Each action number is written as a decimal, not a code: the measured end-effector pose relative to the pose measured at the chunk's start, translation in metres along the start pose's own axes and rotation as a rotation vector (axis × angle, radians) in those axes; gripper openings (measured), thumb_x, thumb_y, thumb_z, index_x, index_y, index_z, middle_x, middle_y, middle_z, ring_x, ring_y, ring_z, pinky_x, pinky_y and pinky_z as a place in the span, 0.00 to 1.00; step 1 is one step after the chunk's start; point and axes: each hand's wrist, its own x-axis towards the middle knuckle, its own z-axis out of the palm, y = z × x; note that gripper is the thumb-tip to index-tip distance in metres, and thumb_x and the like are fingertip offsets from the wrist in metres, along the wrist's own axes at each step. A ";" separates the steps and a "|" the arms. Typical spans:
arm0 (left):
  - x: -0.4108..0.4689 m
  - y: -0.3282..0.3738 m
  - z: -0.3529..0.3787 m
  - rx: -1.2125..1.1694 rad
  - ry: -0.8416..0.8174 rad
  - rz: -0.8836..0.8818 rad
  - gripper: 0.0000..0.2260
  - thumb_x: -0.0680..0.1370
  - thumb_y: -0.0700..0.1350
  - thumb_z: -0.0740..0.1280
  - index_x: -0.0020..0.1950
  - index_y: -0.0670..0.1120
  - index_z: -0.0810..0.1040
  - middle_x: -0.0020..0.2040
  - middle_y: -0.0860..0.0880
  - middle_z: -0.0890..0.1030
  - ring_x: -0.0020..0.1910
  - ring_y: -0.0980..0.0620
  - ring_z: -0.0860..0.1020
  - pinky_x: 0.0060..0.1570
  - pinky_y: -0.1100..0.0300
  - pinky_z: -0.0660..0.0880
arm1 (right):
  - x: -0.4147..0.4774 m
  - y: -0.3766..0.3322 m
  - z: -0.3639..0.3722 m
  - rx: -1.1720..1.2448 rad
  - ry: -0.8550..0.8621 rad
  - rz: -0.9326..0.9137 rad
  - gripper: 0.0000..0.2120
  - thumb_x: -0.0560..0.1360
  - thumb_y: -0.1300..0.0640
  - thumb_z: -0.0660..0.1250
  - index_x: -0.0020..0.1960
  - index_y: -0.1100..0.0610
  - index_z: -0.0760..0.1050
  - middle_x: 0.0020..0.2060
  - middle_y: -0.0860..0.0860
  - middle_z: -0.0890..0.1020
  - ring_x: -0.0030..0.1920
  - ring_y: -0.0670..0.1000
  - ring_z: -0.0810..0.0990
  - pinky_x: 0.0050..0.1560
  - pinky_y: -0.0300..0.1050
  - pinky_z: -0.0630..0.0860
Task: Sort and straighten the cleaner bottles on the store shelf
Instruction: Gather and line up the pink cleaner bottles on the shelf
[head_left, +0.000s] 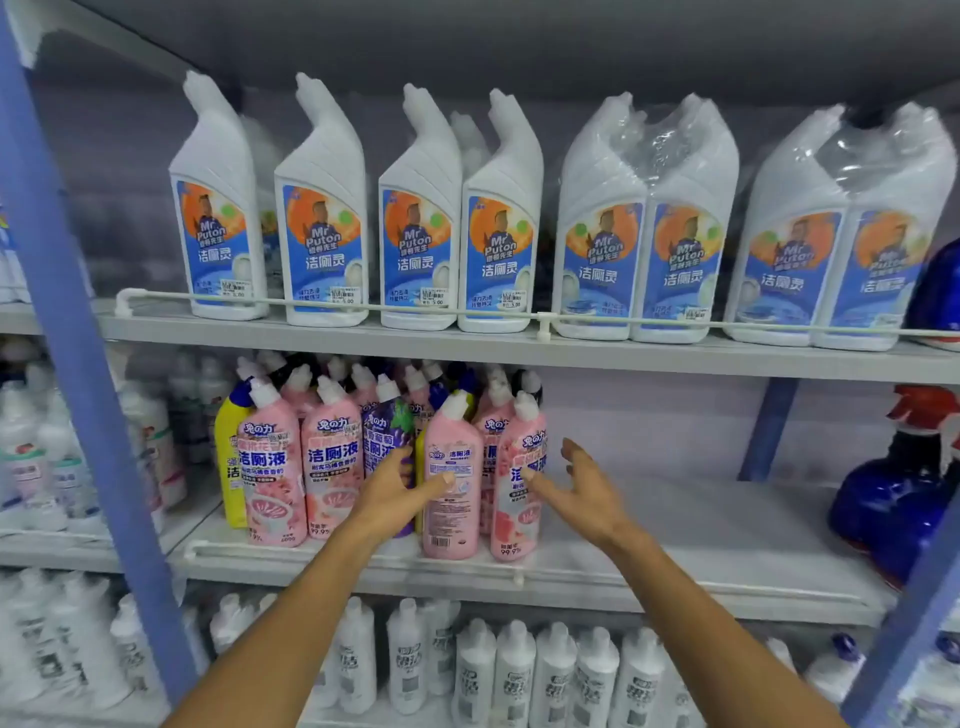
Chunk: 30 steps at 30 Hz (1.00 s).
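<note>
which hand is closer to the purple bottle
Left. The left hand sits in front of the purple bottle, gripping the pink bottle beside it; the right hand is farther right.

**Pink in the middle, white and blue around it**

On the white metal middle shelf (701, 551) stand pale pink plastic cleaner bottles (272, 467) with white caps. Their labels carry dark blue lettering, a deeper pink band and pink blossom prints. The back-turned pink bottle (453, 483) shows pale small print and a black barcode. Among them are a purple grape-printed bottle (387, 431) and a yellow bottle with a blue neck (228, 457). Above the middle shelf, tall white angled-neck bottles (322, 208) wear blue labels with an orange circle. Below it are white bottles with grey print (514, 670). At its right end sit glossy dark blue spray bottles (888, 504), one under a red and white spray head (924, 410).
</note>
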 end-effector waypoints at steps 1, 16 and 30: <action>0.003 0.002 0.005 -0.060 0.038 -0.013 0.22 0.77 0.42 0.76 0.67 0.45 0.72 0.52 0.56 0.76 0.56 0.51 0.77 0.51 0.61 0.75 | 0.006 0.003 0.002 0.084 0.031 0.009 0.49 0.75 0.38 0.73 0.83 0.59 0.54 0.81 0.55 0.64 0.78 0.56 0.66 0.75 0.54 0.69; 0.044 -0.057 0.041 -0.026 0.125 -0.031 0.19 0.69 0.45 0.82 0.58 0.48 0.83 0.50 0.51 0.88 0.48 0.57 0.85 0.46 0.60 0.81 | 0.038 0.037 0.057 0.508 0.081 0.055 0.34 0.67 0.51 0.84 0.65 0.53 0.69 0.52 0.51 0.85 0.45 0.53 0.86 0.33 0.42 0.82; 0.058 -0.055 0.068 -0.231 -0.001 0.127 0.20 0.71 0.35 0.80 0.59 0.49 0.80 0.50 0.55 0.87 0.49 0.58 0.86 0.43 0.65 0.81 | 0.032 0.045 0.028 0.433 0.213 0.071 0.30 0.64 0.52 0.85 0.59 0.52 0.74 0.51 0.53 0.87 0.46 0.53 0.88 0.39 0.56 0.86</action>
